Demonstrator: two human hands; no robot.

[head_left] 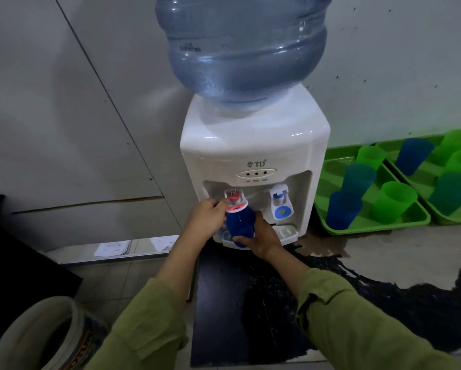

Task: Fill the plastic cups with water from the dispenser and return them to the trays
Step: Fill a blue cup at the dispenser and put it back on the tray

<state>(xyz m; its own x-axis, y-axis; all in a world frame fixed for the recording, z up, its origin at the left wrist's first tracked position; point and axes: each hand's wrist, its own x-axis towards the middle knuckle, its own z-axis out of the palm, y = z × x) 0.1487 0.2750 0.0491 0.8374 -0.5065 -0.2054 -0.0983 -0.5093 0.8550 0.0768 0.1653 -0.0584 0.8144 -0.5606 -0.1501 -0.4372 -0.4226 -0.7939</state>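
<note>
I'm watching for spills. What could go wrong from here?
1. The right hand grips the blue cup under the red tap that the left hand works; if that tap runs hot, overflow could scald the fingers.
2. A wet patch spreads below the dispenser; more spill may make it slippery.
3. The green tray is crowded with cups, so setting this one down could knock another.

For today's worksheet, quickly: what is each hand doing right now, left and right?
Left hand: grips the red tap.
Right hand: holds the blue cup under that tap.
</note>
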